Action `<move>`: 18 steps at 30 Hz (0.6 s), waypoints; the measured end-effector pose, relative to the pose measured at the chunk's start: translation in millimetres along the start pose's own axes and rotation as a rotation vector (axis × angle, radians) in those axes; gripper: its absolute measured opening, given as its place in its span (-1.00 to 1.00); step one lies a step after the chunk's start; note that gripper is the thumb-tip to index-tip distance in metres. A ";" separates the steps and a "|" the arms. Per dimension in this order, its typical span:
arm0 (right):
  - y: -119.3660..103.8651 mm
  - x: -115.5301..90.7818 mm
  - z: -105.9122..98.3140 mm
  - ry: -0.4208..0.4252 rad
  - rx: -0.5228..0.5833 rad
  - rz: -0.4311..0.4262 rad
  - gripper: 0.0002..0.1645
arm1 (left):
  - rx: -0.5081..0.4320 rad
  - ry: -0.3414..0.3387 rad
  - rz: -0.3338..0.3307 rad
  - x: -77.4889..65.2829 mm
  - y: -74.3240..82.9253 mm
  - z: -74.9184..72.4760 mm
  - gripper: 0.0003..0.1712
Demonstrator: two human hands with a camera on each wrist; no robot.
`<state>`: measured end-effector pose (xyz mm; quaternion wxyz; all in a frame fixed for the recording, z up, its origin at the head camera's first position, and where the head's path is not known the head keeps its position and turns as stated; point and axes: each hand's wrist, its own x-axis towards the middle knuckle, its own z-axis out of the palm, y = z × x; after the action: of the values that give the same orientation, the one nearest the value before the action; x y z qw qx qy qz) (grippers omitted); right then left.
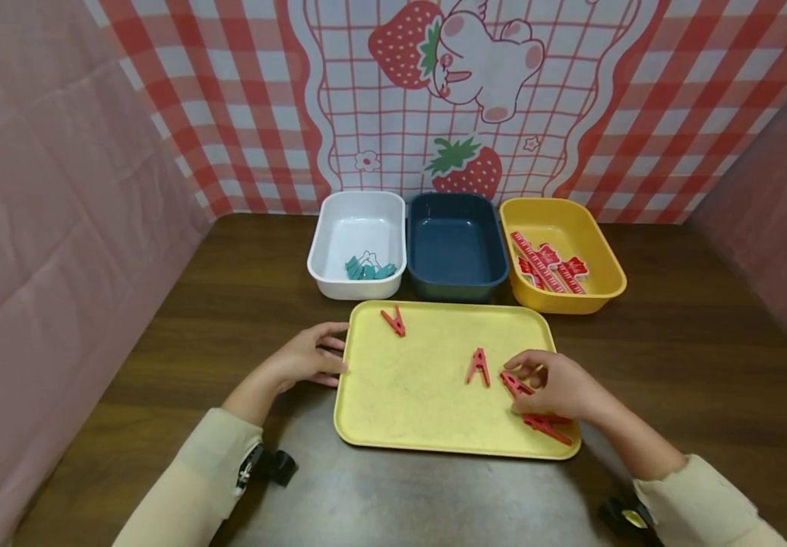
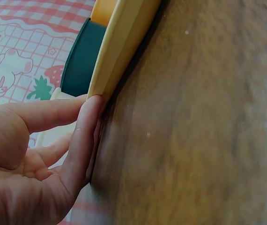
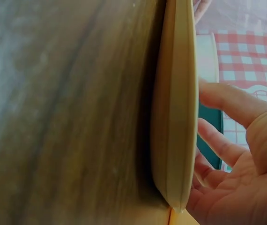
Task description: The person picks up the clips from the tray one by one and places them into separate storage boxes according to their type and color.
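Note:
A yellow tray (image 1: 428, 410) lies before me with several red clothespins on it. One clothespin (image 1: 393, 321) is near the far left corner, another (image 1: 478, 367) right of the middle. My left hand (image 1: 308, 355) pinches the tray's left rim between thumb and finger, as the left wrist view shows. Over the tray's right side, my right hand (image 1: 554, 387) has its thumb and fingers apart, curving around a red clothespin (image 1: 513, 384). More red clothespins (image 1: 547, 429) lie just below that hand, partly covered by it. The right wrist view hides the clothespins behind the tray's wall.
Behind the tray stand three bins: a white one (image 1: 328, 254) with small teal pieces (image 1: 369, 268), a dark blue one (image 1: 458, 235), and a yellow one (image 1: 605, 266) with red and white printed pieces (image 1: 547, 262). A checked cloth (image 1: 257, 114) hangs behind them.

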<state>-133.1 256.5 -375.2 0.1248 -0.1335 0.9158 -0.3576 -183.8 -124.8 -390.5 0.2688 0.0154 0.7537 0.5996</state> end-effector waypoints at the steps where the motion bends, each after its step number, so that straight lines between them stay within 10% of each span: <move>1: -0.8 0.1 0.2 -0.007 -0.005 0.000 -0.41 | 0.000 0.000 -0.001 -0.2 0.2 0.1 -0.20; 18: -6.4 1.0 0.7 0.053 0.078 0.088 -0.42 | -0.011 -0.004 0.013 -0.5 -0.4 0.2 -0.19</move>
<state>-132.8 251.1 -371.4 0.1213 -0.0785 0.9092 -0.3905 -183.1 -124.9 -390.7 0.2663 0.0199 0.7498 0.6053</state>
